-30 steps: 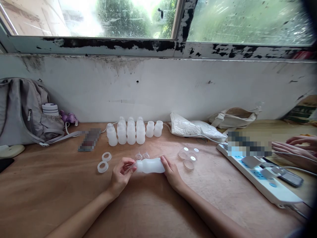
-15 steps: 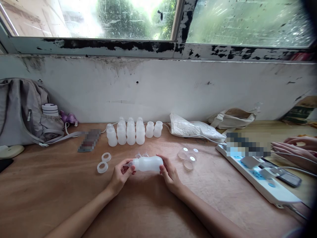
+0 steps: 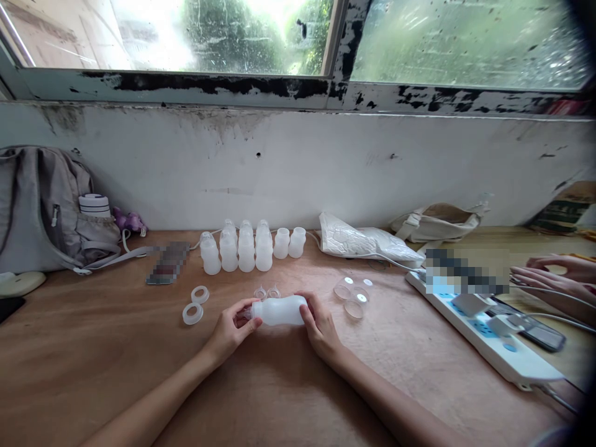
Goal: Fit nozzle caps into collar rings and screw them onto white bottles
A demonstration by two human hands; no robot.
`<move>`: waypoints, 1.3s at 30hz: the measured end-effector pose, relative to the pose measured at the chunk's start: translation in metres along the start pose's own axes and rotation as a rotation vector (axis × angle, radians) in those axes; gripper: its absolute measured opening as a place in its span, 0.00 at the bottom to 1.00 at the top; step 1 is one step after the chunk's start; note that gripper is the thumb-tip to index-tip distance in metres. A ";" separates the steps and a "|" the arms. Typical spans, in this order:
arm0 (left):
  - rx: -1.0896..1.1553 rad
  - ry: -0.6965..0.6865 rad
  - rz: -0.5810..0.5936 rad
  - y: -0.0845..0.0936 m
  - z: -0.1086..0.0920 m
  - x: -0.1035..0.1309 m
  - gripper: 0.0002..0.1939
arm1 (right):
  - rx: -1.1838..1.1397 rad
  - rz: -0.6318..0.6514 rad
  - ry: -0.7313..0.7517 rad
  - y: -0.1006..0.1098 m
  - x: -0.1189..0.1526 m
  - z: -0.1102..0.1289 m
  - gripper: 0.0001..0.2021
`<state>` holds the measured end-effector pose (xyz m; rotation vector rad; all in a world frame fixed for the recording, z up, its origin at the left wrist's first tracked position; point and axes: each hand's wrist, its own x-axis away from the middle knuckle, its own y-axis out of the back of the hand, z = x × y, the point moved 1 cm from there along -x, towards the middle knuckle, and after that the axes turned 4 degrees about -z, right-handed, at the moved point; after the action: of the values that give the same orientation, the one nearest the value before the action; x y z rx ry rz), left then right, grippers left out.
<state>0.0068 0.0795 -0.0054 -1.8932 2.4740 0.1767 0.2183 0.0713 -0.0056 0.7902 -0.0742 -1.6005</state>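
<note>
A frosted white baby bottle [image 3: 282, 310] lies sideways in the air above the table, its neck to the left. My left hand [image 3: 233, 326] is closed around the clear bottle nipple [image 3: 244, 315] at the neck, with fingers partly hiding it. At the base end, my right hand [image 3: 321, 326] grips the bottle between thumb and fingers. Just behind it on the wood are two clear nipples [image 3: 267, 292]. To the left lie two white collar rings [image 3: 192, 313], and clear round covers or discs [image 3: 354, 308] are at the right.
Several frosted bottles [image 3: 237, 248] stand near the wall, two without tops. A white plastic bag [image 3: 367, 242] lies beside them. At right are a power strip [image 3: 493, 335], a phone [image 3: 544, 332] and another person's hands [image 3: 554, 282]. A grey backpack [image 3: 41, 211] rests at left.
The left fingers have shifted rightward over the nipple and bottle neck, covering more of the nipple. The bottle has dropped very slightly; the right hand stays at its base.
</note>
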 end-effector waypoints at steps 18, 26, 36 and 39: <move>-0.638 -0.638 -0.008 -0.009 -0.006 0.018 0.24 | -0.121 0.053 -0.311 0.001 -0.001 0.002 0.21; -0.838 -0.298 0.217 -0.013 -0.028 0.015 0.19 | 0.155 0.094 0.430 0.013 0.010 0.000 0.23; -1.294 -0.181 0.147 -0.019 -0.036 0.026 0.08 | 0.155 0.098 0.254 0.001 0.015 0.022 0.15; -1.369 -0.214 0.064 -0.017 -0.033 0.021 0.08 | 0.160 0.064 0.052 -0.006 0.012 0.029 0.13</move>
<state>0.0189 0.0517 0.0248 -1.7439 2.3195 2.3709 0.1978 0.0506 0.0084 0.9439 -0.1904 -1.5261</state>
